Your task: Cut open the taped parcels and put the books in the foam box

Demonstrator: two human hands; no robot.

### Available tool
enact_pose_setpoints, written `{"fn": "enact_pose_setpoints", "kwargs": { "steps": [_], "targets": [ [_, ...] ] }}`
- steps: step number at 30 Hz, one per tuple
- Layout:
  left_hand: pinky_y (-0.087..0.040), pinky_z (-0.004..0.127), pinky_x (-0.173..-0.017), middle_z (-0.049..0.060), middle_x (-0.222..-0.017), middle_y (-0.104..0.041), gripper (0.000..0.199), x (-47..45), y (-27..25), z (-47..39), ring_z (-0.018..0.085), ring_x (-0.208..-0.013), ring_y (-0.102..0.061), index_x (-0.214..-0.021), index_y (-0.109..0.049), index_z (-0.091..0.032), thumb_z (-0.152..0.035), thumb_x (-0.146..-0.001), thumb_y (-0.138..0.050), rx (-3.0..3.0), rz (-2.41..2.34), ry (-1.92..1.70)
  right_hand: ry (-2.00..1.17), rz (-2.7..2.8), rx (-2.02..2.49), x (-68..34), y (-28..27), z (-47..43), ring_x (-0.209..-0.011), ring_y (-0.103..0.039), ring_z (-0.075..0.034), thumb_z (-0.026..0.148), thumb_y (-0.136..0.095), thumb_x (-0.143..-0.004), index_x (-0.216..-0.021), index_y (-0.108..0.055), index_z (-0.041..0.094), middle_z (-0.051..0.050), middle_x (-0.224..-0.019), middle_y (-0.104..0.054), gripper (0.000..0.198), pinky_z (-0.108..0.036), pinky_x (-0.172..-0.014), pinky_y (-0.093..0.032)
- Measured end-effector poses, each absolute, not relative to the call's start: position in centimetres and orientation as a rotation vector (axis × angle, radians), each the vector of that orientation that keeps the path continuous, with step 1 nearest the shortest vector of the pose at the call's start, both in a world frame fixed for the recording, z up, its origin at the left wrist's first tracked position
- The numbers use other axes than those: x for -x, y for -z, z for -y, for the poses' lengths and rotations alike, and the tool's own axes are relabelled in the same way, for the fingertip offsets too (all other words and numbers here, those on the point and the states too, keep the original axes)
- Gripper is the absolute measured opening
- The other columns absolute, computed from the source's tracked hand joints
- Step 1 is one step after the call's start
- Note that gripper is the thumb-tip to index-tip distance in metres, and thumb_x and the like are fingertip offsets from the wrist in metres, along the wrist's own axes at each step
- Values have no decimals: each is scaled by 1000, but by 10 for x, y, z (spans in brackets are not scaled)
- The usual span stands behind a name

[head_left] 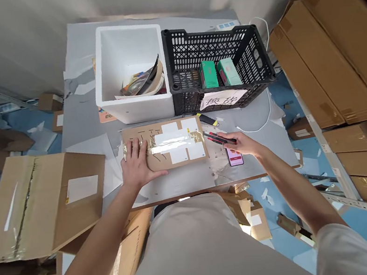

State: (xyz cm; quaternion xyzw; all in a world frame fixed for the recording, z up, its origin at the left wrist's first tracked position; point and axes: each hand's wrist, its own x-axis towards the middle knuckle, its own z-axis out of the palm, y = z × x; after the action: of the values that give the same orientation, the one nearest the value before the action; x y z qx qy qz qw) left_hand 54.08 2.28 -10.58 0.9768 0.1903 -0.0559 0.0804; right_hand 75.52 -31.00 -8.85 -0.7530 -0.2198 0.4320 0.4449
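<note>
A long brown cardboard box [153, 162] lies flat on the table. Clear tape, white labels and handwriting cover its top. My left hand [136, 166] rests on the box's left end, fingers stretched out and thumb spread. At the other end, my right hand [243, 142] grips a slim black-and-red tool that looks like a box cutter [221, 139]; its tip is at the box's right edge. Under that hand lies a phone [235, 158] with a lit pink screen, partly covered. A yellow-and-black cutter [208, 120] lies just beyond the box's right corner.
Behind the box stand a white foam box [139, 109] with mixed items and a black plastic crate [184, 104] holding two green boxes [208, 74]. A large carton [55, 198] stands at left. Shelves with cartons [335, 53] line the right. A white cable [265, 119] curves across the table.
</note>
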Motion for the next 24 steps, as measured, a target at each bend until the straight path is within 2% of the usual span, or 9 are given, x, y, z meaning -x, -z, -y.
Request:
{"fn": "enact_pose_setpoints", "kwargs": {
  "steps": [5,7,11,13,16,19,20,22,24],
  "targets": [
    [-33,54,-95,17,-153,-13,120,-543,106,-24,43,-138,-9,-147,-15,-19,-82,-52,-53,-2868,-588,136,-1280,482,1829,-737,91,322,-43,-48,-7,30,-66,-74,-133,-49,24,2,-66,-63,62,-17,-34,-36],
    [-32,55,-96,17,-153,-14,120,-544,106,-24,43,-138,-9,-147,-15,-18,-82,-52,-54,-2866,-590,141,-1308,417,1804,-726,91,328,-43,-48,-7,29,-67,-72,-132,-51,24,3,-63,-61,62,-17,-33,-35],
    [-30,57,-97,18,-153,-13,121,-541,108,-21,43,-138,-8,-146,-17,-16,-81,-52,-54,-2863,-623,130,-1158,257,1806,-709,85,349,-45,-50,-8,33,-69,-71,-133,-50,25,3,-66,-62,66,-18,-34,-38],
    [-27,58,-99,18,-152,-15,119,-539,108,-22,43,-138,-10,-146,-20,-16,-80,-52,-55,-2845,-604,80,-1057,167,1807,-702,82,365,-43,-50,-9,36,-71,-70,-133,-48,23,4,-61,-60,69,-19,-35,-38],
    [-18,60,-104,16,-150,-25,100,-541,108,-38,41,-135,-22,-141,-32,-21,-75,-59,-55,-2789,-594,-45,-800,7,1737,-683,92,373,-42,-50,-10,42,-73,-68,-121,-53,18,5,-53,-57,61,-21,-37,-41],
    [-16,55,-107,13,-148,-32,71,-554,109,-75,36,-133,-30,-134,-43,-22,-63,-76,-44,-2652,-673,-194,-627,-95,1562,-650,116,339,-48,-55,-10,47,-72,-67,-100,-53,21,4,-62,-61,46,-23,-44,-47],
    [-21,52,-107,13,-147,-33,66,-560,110,-90,34,-132,-32,-134,-44,-19,-58,-81,-39,-2574,-705,-209,-619,-111,1510,-638,124,320,-52,-58,-11,48,-72,-67,-98,-51,22,2,-70,-63,46,-24,-46,-49],
    [-33,44,-103,13,-138,-46,61,-572,114,-115,29,-124,-44,-133,-45,-16,-50,-84,-34,-2357,-708,-117,-573,-155,1416,-621,137,281,-64,-64,-13,51,-70,-67,-98,-48,25,0,-90,-63,46,-26,-50,-52],
    [-41,37,-95,11,-125,-58,56,-576,118,-132,24,-111,-55,-128,-49,-16,-46,-83,-34,-2185,-720,-61,-520,-182,1366,-615,143,249,-76,-67,-16,52,-69,-67,-99,-45,27,1,-99,-59,48,-26,-54,-54]
  ]
}}
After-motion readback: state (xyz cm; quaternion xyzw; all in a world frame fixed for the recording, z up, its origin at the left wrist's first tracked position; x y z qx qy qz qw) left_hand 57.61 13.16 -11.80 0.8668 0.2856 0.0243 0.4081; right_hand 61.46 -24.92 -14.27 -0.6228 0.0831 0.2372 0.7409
